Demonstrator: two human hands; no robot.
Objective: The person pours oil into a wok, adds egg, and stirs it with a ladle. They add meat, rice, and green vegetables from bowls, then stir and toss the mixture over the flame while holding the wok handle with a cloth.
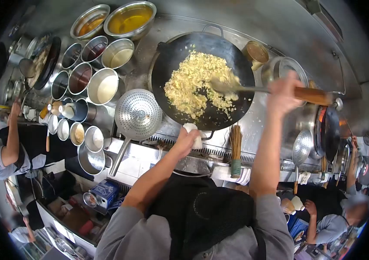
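Observation:
A large black wok (176, 56) holds fried rice (197, 78) with yellow bits in it. My left hand (187, 141) is closed on a white cloth (192, 135) at the wok's near rim, beside its small loop handle. Right of the wok, my right hand (283, 96) grips the wooden handle of a ladle (225, 84), whose bowl rests in the rice, blurred by motion. A perforated strainer (138, 113) lies left of the wok, and a bamboo brush (235, 149) stands below its right side.
Metal pots of sauces (103, 86) and two bowls of liquid (130, 20) are at the upper left. A tin can (256, 54) and a lidded pot (286, 69) sit right of the wok. Other people work at the far left (4, 154) and lower right (336, 221).

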